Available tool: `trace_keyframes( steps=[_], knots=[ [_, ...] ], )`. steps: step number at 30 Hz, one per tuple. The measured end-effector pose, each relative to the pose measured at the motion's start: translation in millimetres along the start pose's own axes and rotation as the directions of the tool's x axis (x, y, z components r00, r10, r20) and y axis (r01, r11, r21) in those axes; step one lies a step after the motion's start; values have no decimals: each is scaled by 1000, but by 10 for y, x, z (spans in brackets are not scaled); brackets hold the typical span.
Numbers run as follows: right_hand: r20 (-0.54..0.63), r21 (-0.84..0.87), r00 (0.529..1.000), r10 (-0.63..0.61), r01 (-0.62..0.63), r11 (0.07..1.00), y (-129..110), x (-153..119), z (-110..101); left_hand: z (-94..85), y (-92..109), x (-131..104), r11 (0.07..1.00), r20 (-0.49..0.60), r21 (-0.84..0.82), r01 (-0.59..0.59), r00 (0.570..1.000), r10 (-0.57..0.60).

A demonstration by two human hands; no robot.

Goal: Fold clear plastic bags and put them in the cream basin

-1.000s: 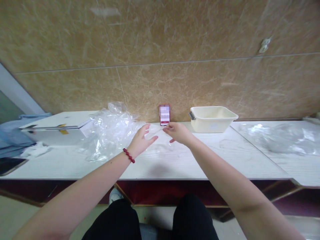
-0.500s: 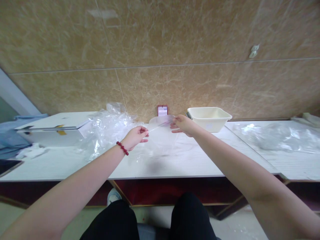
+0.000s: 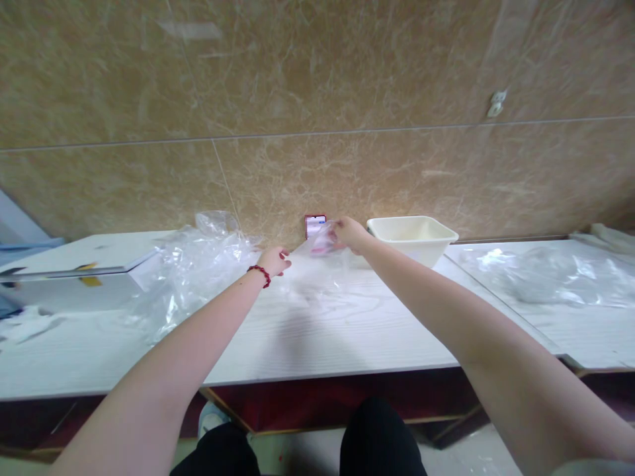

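A thin, see-through piece of soft plastic (image 3: 320, 253) is between the person's two hands, up over the long white wooden table top (image 3: 342, 337). The right hand (image 3: 350, 235) has its fingers pinched together on the plastic's upper right end. The left hand (image 3: 274, 262) is at the other end, a bit lower and nearer the person. Its thumb and fingers are only a little way apart, and I cannot tell if they grip the plastic or just touch it. A bracelet of round dark red beads (image 3: 262, 274) is on the left wrist. The plastic slopes up from left to right, and a pinkish patch shows on it or through it.

Just behind the plastic, a small phone with a red edge (image 3: 314, 223) stands by the brown stone wall (image 3: 347, 172). A cream plastic tub (image 3: 431, 246) is just past the right hand. A big crinkly heap of clear plastic (image 3: 193, 271) is near the left hand, beside a flat white box (image 3: 84, 261). More shiny clear plastic (image 3: 546, 274) lies far to the right.
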State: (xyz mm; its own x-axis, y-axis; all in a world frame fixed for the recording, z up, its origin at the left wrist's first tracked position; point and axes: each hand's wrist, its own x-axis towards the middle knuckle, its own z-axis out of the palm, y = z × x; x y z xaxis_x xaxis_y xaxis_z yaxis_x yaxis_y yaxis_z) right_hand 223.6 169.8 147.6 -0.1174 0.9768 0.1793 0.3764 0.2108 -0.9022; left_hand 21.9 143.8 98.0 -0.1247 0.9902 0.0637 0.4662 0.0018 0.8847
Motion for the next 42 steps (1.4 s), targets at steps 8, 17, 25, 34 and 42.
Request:
trace_keyframes(
  steps=[8,17,25,34,42],
  knots=[
    [-127,-370,955,-268,205,906,-140,285,-146,167,556,387,961,-16,-251,-118,993,117],
    [1,-455,828,-561,500,737,24,-132,-243,99,382,317,904,-45,-212,-371,928,370],
    [226,-485,818,-528,565,668,702,-756,28,145,-257,-182,840,147,136,-526,849,508],
    [378,-481,830,-410,555,679,1163,-1366,205,262,-708,-782,699,513,383,-604,768,384],
    [407,-552,849,-336,522,650,927,-1672,0,108,-594,-1036,712,669,198,-674,624,404]
  ],
)
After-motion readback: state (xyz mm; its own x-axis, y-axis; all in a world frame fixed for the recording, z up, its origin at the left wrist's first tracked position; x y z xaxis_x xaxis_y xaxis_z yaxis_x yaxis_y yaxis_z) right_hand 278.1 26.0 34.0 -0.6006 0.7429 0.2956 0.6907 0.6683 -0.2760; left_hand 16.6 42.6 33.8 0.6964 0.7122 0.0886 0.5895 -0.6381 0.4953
